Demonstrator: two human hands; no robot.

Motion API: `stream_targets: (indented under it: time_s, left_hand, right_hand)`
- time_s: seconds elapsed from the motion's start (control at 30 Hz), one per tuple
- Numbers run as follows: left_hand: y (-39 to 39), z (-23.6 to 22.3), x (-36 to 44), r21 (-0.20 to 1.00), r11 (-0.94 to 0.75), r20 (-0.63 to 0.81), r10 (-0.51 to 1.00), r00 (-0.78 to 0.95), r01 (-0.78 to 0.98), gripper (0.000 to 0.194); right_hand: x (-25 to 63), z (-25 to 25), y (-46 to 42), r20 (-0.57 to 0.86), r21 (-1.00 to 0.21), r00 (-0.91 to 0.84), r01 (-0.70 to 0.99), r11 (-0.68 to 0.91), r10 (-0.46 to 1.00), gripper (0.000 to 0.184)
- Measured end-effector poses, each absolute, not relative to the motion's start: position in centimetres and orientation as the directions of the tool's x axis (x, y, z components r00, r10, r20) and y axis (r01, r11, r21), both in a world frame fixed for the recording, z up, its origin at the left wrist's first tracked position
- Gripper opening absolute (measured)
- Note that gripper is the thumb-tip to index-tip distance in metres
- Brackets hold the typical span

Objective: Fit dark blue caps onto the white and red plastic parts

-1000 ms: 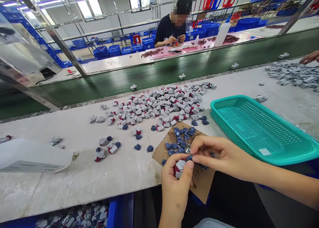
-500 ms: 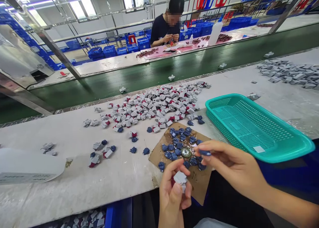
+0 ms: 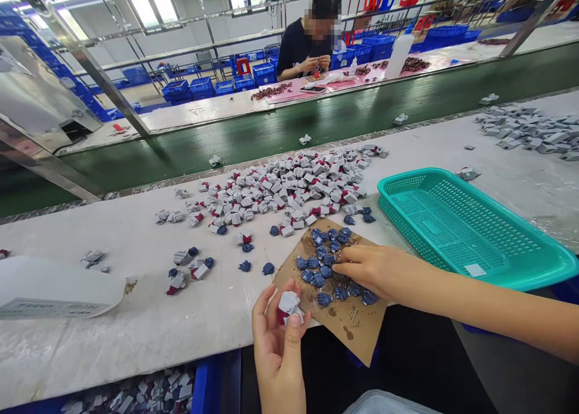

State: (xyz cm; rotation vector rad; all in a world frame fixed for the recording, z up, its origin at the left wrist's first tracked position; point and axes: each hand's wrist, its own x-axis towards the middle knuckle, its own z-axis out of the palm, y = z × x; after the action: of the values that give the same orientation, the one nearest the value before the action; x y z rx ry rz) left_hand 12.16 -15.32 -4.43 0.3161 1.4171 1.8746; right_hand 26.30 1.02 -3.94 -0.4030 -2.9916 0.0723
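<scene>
My left hand (image 3: 280,341) holds a light grey and dark red plastic part (image 3: 289,305) between thumb and fingers, just off the near corner of a brown cardboard sheet (image 3: 348,326). Over that sheet, my right hand (image 3: 377,272) reaches down with its fingertips pinched together among small dark blue fist-shaped pieces (image 3: 324,299). Whatever those fingertips hold is hidden. Wet, shiny brown patches mark the cardboard around the pieces.
Beyond the cardboard lies a large pile of grey and dark red parts (image 3: 289,188). A turquoise basket (image 3: 470,233) stands to the right. Across the green conveyor belt (image 3: 253,134), a co-worker (image 3: 301,49) handles small parts. A blue crate (image 3: 203,381) of parts is below the table edge.
My right hand has lowered to the cardboard; the blue piece it held and the metal bottle cap are now out of sight. My left hand has shifted left with the grey and red part.
</scene>
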Motion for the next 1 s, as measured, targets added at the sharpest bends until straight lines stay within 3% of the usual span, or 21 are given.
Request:
stream_targets:
  time_s: [0.13, 0.23, 0.3, 0.37, 0.43, 0.5, 0.6, 0.73, 1.0]
  left_hand:
    - [-15.3, -4.9, 11.7, 0.913, -0.109, -0.23, 0.657, -0.718, -0.393, 0.04]
    - [-15.0, -4.7, 11.6, 0.848, -0.098, -0.352, 0.633, -0.69, -0.522, 0.041]
    - [-14.8, -4.2, 11.7, 0.773, -0.102, -0.438, 0.628, -0.643, -0.626, 0.04]
    - [-14.6, -3.6, 11.9, 0.702, -0.099, -0.493, 0.647, -0.582, -0.705, 0.038]
    - [-14.5, -3.1, 12.2, 0.634, -0.089, -0.525, 0.68, -0.513, -0.768, 0.037]
    - [-14.5, -2.9, 12.5, 0.584, -0.091, -0.532, 0.708, -0.465, -0.807, 0.036]
    - [-14.3, -2.9, 13.0, 0.604, -0.136, -0.485, 0.719, -0.498, -0.785, 0.033]
    - [-14.1, -3.1, 13.8, 0.695, -0.221, -0.378, 0.697, -0.609, -0.684, 0.032]
    - [-14.1, -3.2, 14.8, 0.835, -0.222, -0.246, 0.669, -0.701, -0.504, 0.026]
  right_hand:
    - [26.3, -4.4, 0.7, 0.191, 0.045, -0.959, 0.221, 0.974, 0.208, 0.032]
    - [26.4, -4.2, 0.4, 0.236, 0.065, -0.955, 0.198, 0.978, 0.178, 0.028]
    - [26.3, -3.5, 0.0, 0.302, -0.049, -0.93, 0.206, 0.977, 0.211, 0.024]
    - [26.0, -2.2, -0.6, 0.363, -0.266, -0.867, 0.255, 0.93, 0.341, 0.025]
    - [25.7, -0.6, -1.3, 0.341, -0.486, -0.805, 0.291, 0.824, 0.485, 0.031]
    - [25.2, 0.7, -2.1, 0.279, -0.618, -0.793, 0.284, 0.733, 0.542, 0.026]
    - [24.6, 1.6, -2.9, 0.237, -0.693, -0.8, 0.258, 0.673, 0.551, 0.01]
    - [24.0, 1.4, -3.3, 0.194, -0.751, -0.801, 0.25, 0.611, 0.566, 0.011]
    - [24.2, 1.8, -3.2, -0.145, -0.889, -0.827, 0.35, 0.296, 0.544, 0.019]
